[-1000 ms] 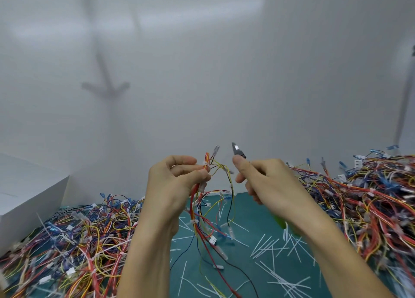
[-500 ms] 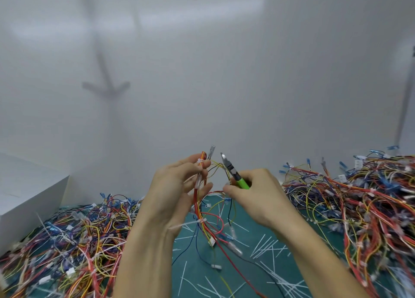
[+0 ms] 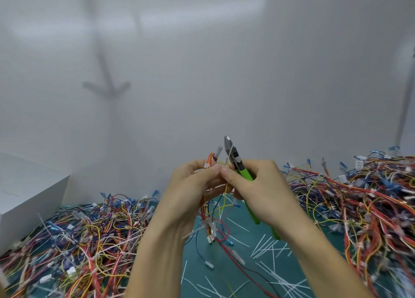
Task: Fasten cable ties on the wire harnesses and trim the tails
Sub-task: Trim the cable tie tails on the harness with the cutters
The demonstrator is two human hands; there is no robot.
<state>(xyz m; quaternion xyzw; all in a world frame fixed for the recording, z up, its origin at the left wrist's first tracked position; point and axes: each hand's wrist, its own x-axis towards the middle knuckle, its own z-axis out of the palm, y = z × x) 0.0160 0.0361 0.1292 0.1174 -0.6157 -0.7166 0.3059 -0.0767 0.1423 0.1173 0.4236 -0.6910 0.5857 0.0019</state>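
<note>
The left hand (image 3: 190, 185) is pinching a wire harness (image 3: 210, 227) near its top end, thumb and fingers curled around the bundle, with a white cable tie (image 3: 207, 165) showing just above the fingertips. The harness is being held up in the air over the green mat (image 3: 197, 266), its red, yellow and black wires and white connectors dangling below the hands. The right hand (image 3: 260, 185) is gripping green-handled side cutters (image 3: 238, 163), fingers wrapped around the handles, thumb tip touching the left thumb beside the tie. The cutter head is pointing upward, just right of the harness top, and its blades are looking slightly parted. Trimmed white tie tails (image 3: 267, 248) are lying scattered on the mat. Tangled heaps of harnesses are lying on the left (image 3: 89, 241) and on the right (image 3: 363, 199), and a white box (image 3: 29, 196) is sitting at the far left.
</note>
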